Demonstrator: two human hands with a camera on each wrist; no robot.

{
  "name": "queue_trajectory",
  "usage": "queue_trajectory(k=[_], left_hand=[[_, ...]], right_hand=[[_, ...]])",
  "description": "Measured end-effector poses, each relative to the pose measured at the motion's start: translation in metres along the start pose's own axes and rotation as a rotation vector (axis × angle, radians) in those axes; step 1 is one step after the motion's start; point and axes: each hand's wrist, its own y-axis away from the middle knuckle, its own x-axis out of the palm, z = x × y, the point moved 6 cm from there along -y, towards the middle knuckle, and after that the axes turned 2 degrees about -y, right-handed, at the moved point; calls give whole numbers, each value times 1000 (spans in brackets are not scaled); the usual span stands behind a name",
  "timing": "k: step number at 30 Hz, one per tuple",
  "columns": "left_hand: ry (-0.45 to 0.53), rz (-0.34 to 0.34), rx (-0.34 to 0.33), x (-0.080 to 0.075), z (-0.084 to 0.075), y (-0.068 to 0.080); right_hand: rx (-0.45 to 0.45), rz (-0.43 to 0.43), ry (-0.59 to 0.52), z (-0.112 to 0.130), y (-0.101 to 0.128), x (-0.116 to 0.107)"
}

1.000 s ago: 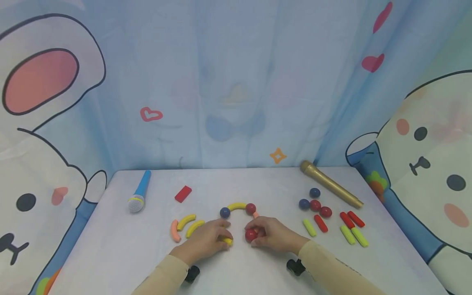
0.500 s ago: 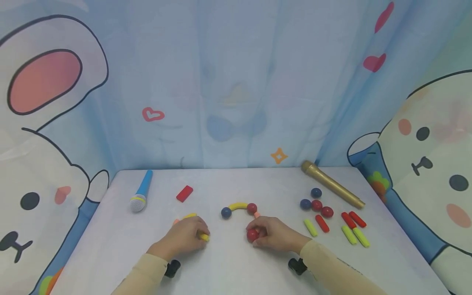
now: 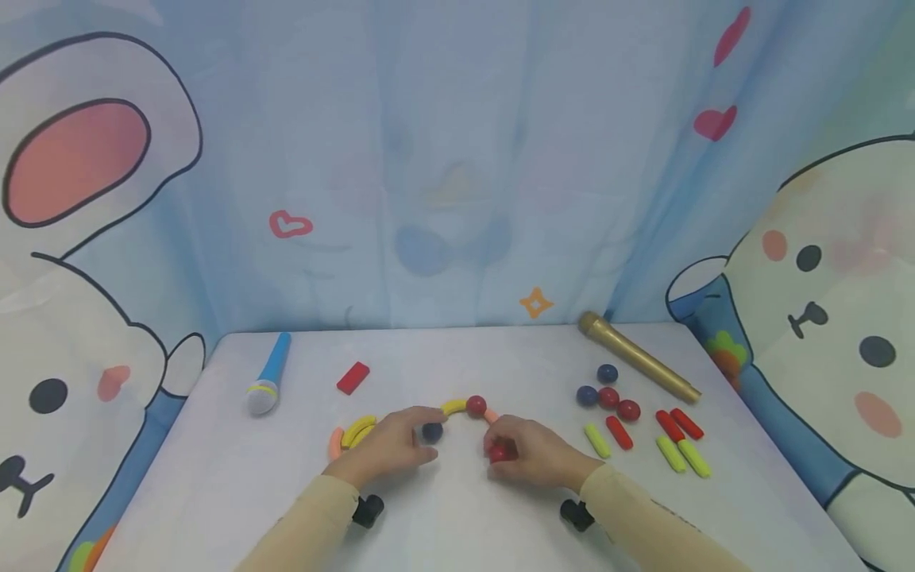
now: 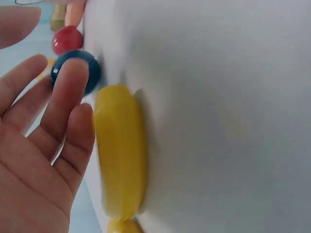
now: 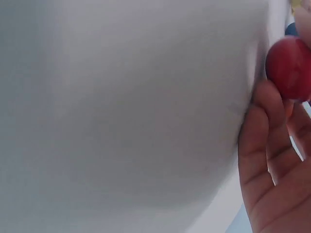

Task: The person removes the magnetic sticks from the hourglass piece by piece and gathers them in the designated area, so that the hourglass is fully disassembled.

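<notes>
In the head view my left hand (image 3: 393, 443) has its thumb and fingers spread around a dark blue ball (image 3: 432, 432). The left wrist view shows those fingers extended, the fingertips overlapping the blue ball (image 4: 92, 73); the palm holds nothing. My right hand (image 3: 532, 451) pinches a red ball (image 5: 289, 68) between thumb and fingers. From the blue ball an arc continues through a curved yellow piece (image 3: 453, 407), a second red ball (image 3: 476, 406) and a pink piece (image 3: 491, 415), the last partly hidden by the right hand.
Curved yellow pieces (image 3: 357, 430) and a pink one (image 3: 335, 443) lie left of the left hand. A red block (image 3: 353, 378) and blue microphone (image 3: 270, 373) are behind. At right are several balls (image 3: 608, 397), red and green sticks (image 3: 671, 454), and a gold microphone (image 3: 639, 357).
My left hand carried a curved yellow piece left, let it go beside the other yellow one, and came back to the blue ball, which sits slightly nearer me. The right hand keeps its red ball.
</notes>
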Motion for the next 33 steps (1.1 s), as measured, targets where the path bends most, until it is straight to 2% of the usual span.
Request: queue_trajectory(k=[2, 7, 13, 19, 23, 29, 33], left_hand=[[39, 16, -12, 4, 1, 0], [48, 4, -16, 6, 1, 2], [82, 2, -1, 8, -1, 4], [160, 10, 5, 14, -2, 5], [155, 11, -17, 16, -4, 5], [129, 11, -31, 16, -3, 6], [131, 18, -26, 18, -2, 4]], right_hand=[[-3, -26, 46, 0, 1, -2], [24, -127, 128, -3, 3, -8], [148, -241, 145, -9, 5, -16], [232, -232, 178, -13, -3, -18], [230, -228, 173, -13, -6, -20], [222, -166, 139, -13, -5, -21], [203, -138, 88, -18, 1, -34]])
